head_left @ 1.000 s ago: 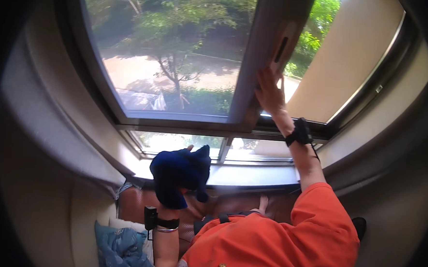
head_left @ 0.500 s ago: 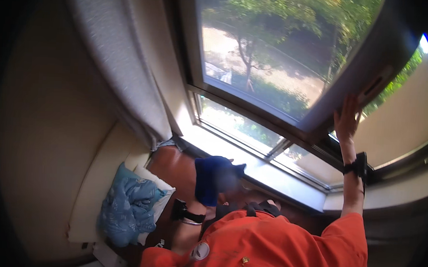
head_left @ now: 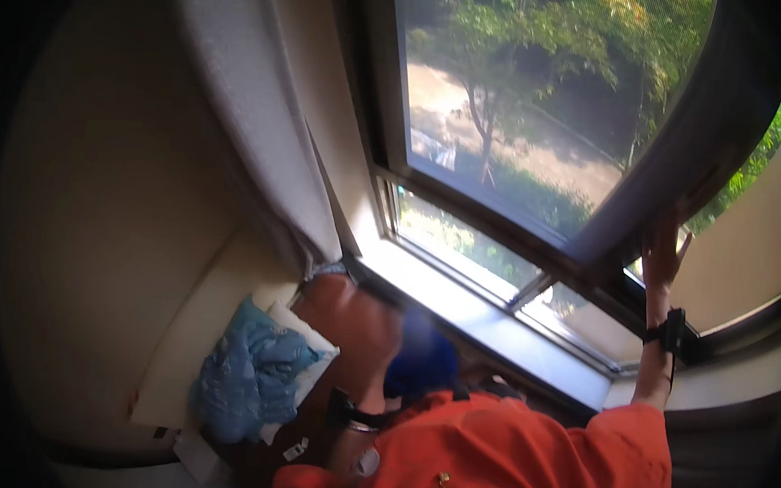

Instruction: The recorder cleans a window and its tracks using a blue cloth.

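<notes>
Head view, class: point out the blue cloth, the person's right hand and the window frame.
blue cloth [head_left: 421, 362], head view, middle of the bunched fabric.
right hand [head_left: 661, 251], head view, the palm, raised against the frame.
window frame [head_left: 678, 149], head view, the dark upright bar.

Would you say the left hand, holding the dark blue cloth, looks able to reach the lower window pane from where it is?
Probably yes: the left hand with the blue cloth is low beside the sill, and nothing visible stands between it and the lower pane.
</notes>
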`<state>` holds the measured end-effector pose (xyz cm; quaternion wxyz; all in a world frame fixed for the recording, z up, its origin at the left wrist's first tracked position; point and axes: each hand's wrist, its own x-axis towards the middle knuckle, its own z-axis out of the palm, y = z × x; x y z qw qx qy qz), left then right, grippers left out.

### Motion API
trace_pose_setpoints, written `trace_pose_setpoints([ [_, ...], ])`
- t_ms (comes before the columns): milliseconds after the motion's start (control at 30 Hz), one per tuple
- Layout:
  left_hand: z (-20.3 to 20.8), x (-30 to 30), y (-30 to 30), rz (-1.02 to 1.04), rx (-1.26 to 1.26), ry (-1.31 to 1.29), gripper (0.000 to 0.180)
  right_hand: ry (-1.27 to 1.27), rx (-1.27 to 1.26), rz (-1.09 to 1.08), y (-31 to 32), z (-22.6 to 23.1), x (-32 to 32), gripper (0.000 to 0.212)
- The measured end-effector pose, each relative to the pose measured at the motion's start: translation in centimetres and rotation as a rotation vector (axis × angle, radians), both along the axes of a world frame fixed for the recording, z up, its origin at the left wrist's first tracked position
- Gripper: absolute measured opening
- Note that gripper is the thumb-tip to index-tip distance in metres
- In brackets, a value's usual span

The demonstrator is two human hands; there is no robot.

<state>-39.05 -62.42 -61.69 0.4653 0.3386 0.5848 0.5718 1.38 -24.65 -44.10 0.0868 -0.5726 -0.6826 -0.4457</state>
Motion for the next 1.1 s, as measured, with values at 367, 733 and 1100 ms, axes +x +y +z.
trace_pose_setpoints([
  [367,-2.6,-1.1,0.6,-0.117,-0.079,-0.139,0.025,-0.1,-0.142,-0.377,-1.6,2.1,-0.3,0.065],
  [733,-4.6,-2.0,3.1,-0.216,-0.133,-0.257,0.022,-0.011,0.15,0.108,-2.6,1.5,5.2,0.064],
  [1100,-4.9,-6.7,11.3,-0.201,-0.113,-0.283,0.018,-0.017,0.2,-0.022,-2.0,-0.4,9.6,0.065],
])
